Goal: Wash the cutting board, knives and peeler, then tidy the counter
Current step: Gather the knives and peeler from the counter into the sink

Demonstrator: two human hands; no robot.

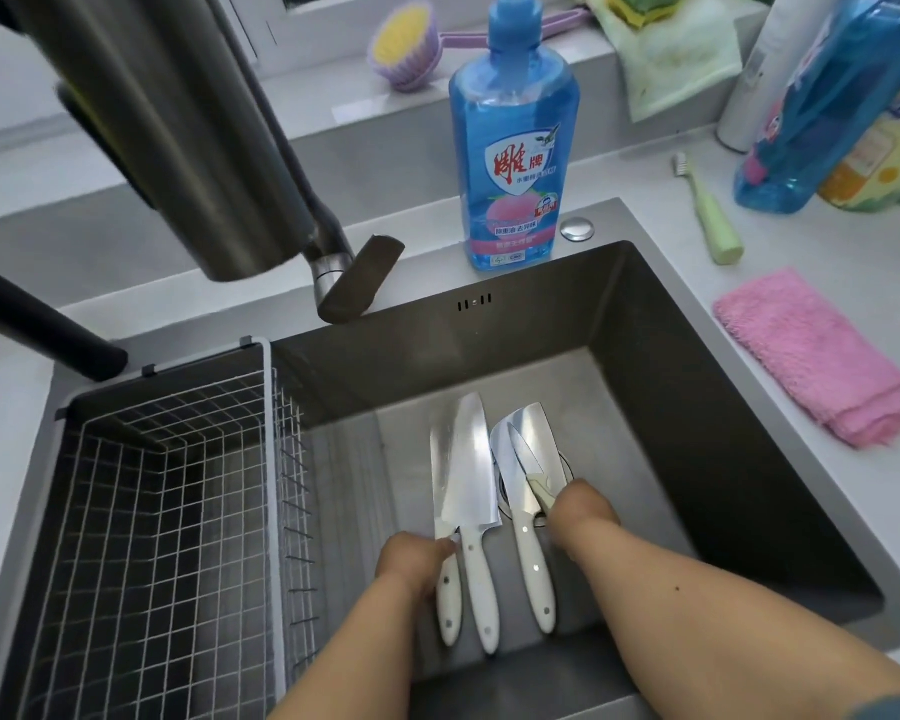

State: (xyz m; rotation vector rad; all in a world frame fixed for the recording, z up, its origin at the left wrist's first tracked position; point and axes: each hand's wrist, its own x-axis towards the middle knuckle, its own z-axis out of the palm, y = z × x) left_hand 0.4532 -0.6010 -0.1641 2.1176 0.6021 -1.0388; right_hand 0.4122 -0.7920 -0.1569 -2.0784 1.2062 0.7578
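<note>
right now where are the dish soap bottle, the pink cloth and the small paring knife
dish soap bottle (513, 163): head view, on its front label
pink cloth (811, 356): head view, middle of the folded towel
small paring knife (523, 457): head view, on its blade

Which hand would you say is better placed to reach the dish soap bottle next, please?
Probably the right hand: it sits on the sink's right side, nearer the dish soap bottle standing on the back rim. The left hand is farther away.

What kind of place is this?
Most likely a home kitchen sink area: a steel sink holding knives, a dish soap bottle behind it, and a wire draining basket inside.
</note>
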